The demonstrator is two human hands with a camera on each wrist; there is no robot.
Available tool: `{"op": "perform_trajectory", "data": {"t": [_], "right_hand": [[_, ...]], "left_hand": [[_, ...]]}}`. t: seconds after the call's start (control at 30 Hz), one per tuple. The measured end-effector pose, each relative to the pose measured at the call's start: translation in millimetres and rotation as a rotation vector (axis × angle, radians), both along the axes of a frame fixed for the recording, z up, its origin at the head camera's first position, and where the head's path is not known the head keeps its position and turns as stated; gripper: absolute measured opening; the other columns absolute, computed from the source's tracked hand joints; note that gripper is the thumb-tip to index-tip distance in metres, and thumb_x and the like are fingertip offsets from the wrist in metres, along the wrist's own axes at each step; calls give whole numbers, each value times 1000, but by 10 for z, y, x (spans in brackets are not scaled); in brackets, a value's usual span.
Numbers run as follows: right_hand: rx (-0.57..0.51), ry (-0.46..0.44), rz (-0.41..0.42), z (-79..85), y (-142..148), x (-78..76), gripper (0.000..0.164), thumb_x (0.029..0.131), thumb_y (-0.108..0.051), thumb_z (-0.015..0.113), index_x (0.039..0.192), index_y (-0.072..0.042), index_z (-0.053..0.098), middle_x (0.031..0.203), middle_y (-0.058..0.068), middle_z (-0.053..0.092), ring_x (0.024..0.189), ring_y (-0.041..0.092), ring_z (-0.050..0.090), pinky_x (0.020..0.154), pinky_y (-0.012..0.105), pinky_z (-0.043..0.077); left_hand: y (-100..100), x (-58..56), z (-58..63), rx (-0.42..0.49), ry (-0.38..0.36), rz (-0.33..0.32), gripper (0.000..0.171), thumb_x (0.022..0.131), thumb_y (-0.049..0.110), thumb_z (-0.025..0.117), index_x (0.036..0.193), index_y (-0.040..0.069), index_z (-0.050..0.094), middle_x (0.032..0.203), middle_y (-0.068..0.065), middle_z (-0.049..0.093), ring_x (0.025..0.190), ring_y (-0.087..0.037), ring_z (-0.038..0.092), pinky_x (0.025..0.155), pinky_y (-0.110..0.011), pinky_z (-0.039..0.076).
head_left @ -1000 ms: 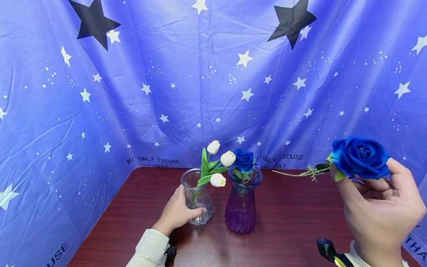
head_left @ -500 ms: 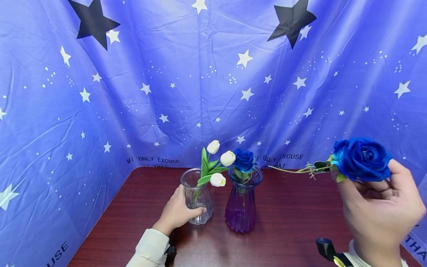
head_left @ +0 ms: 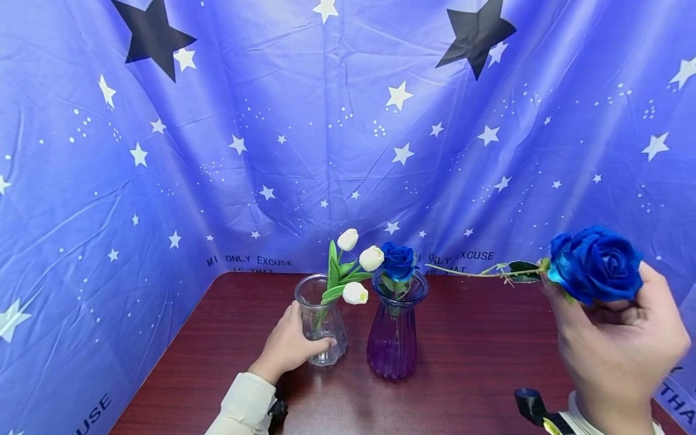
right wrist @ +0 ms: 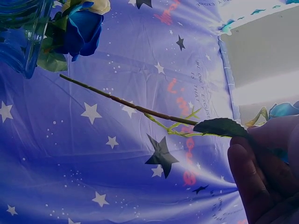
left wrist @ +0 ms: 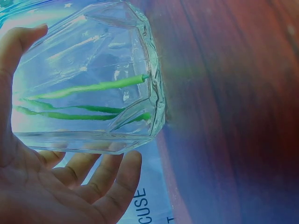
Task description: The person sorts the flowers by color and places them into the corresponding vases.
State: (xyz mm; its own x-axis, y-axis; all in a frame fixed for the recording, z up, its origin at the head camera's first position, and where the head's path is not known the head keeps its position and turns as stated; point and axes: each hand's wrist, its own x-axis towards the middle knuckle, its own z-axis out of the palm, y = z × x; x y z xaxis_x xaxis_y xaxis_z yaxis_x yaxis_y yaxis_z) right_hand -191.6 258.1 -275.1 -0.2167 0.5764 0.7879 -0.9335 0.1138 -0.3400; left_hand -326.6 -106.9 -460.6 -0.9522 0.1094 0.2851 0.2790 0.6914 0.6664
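Note:
My left hand (head_left: 290, 341) grips a clear faceted glass vase (head_left: 331, 335), thumb across the near side and fingers round the far side. White tulips (head_left: 356, 293) with green leaves lean right out of it; their green stems (left wrist: 93, 88) show through the glass in the left wrist view. To the right stands a purple ribbed vase (head_left: 391, 344) with one blue rose (head_left: 399, 261) in it. At the right, my right hand (head_left: 625, 338) pinches a second blue rose (head_left: 598, 264) just under its bloom. Its stem (right wrist: 135, 107) points left toward the purple vase, the tip ending apart from it.
Both vases stand on a dark red-brown wooden table (head_left: 228, 338). A blue-purple cloth (head_left: 348, 151) printed with stars hangs close behind and along the sides. A black wrist strap (head_left: 530, 405) sits at the right sleeve.
My right hand has turned the rose a little: the stem tip has risen and moved left, and the bloom has shifted slightly right and down. The left hand and both vases have stayed put.

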Motion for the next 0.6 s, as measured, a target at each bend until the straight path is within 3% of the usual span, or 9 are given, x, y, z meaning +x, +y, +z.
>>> {"op": "perform_trajectory", "data": {"t": [0.1,0.27,0.33,0.5,0.6], "right_hand": [[11,7,8,2,7,-4,52,62,29,76,110,29,58,97,29,74,82,22,77,74,22,60],[84,-46,-94,6,25,7,47,66,25,77,110,27,60,98,26,75,82,18,76,75,19,59],[83,-41,-75,12,18,10,48,66,25,76,111,28,60,99,27,75,85,20,77,77,20,59],[34,13,63,23,-22,11,53,63,31,74,114,30,57,102,32,73,90,26,78,79,24,60],[50,9,63,29,-32,13,53,64,30,74,115,30,57,104,33,73,92,26,77,80,24,60]], "left_hand": [[0,3,0,2,0,-1,101,65,61,90,141,13,46,125,-7,60,112,-23,62,93,-47,54],[2,6,0,1,0,1,100,65,61,90,141,13,46,125,-7,60,112,-23,62,93,-47,54],[3,5,-1,1,0,2,100,65,61,90,141,13,46,125,-7,60,112,-23,62,93,-47,54],[3,1,-3,-5,1,4,100,65,62,90,141,13,46,124,-7,60,112,-23,62,93,-46,54],[1,1,-4,-6,2,3,100,65,62,90,140,13,46,124,-7,59,112,-22,62,93,-46,54]]}}
